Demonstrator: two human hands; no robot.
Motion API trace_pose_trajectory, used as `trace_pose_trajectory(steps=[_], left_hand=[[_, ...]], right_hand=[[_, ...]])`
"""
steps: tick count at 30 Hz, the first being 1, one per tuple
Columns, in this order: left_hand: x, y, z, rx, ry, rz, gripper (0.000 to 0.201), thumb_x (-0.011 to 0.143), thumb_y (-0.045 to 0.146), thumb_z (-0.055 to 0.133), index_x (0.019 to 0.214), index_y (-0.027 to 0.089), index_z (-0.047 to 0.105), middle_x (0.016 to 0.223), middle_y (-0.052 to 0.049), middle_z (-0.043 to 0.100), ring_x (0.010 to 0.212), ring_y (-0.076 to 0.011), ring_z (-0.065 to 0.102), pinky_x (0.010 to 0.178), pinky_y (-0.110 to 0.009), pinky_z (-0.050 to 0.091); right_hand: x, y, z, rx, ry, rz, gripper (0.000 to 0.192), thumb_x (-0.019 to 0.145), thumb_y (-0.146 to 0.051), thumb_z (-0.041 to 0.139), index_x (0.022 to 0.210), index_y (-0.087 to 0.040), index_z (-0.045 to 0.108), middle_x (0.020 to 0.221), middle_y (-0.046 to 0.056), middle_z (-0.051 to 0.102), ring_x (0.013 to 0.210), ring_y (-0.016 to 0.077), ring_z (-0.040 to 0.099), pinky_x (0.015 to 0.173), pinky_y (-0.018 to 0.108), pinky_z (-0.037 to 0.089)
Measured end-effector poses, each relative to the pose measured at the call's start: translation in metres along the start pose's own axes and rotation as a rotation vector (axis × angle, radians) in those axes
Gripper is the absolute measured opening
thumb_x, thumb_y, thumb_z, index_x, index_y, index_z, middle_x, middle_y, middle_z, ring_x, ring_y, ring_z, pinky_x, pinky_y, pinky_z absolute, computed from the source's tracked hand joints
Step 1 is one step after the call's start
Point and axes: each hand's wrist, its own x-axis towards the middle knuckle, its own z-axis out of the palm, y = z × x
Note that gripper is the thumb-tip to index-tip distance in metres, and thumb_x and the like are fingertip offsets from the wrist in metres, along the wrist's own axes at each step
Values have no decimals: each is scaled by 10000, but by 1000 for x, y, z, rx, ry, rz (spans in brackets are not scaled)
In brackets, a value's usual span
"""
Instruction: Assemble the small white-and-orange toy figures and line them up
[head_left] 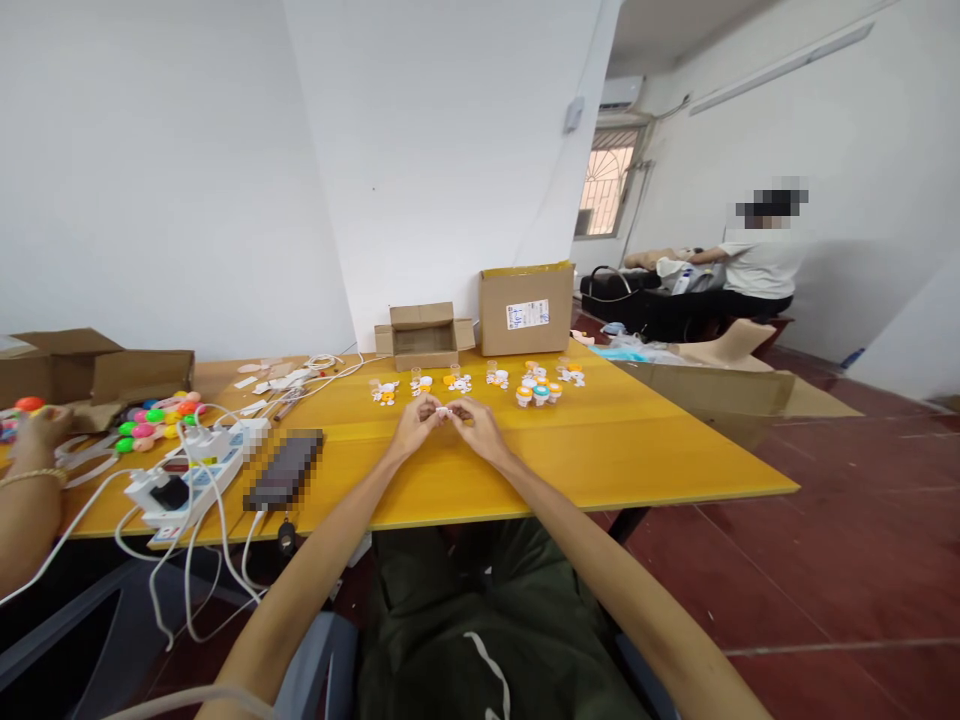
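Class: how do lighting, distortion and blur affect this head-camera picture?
Head view: even, soft light, daylight at the barred window; wide-angle bending curves the yellow table edge; pixelated patches cover a flat dark object; the small piece between both hands is too tiny to resolve.

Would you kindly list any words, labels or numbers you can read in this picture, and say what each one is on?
None can be read.
Label on the closed box: white with blue print, too small to read.
Power strip: markings too small to read.
Flat dark thing beside it: blurred out.
Small piece held between both hands: no print visible.
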Motion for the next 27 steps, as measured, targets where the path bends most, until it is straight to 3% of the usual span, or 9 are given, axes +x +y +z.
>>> trace_pose_trajectory(steps=[12,27], left_hand=[[1,3,2,-41,-4,-34,377,721,509,774,843,177,642,779,-42,728,676,-165,671,689,-301,553],[1,-1,1,-54,11,-64,388,757,540,740,859,172,677,699,-24,703,651,-161,654,648,-284,533]], right_hand=[[3,0,-3,196,54,141,216,765,-427,675,837,-224,677,819,34,720,774,204,677,741,332,563],[3,0,-3,292,31,192,277,745,-475,706,857,-223,677,783,21,713,699,185,668,693,321,571]])
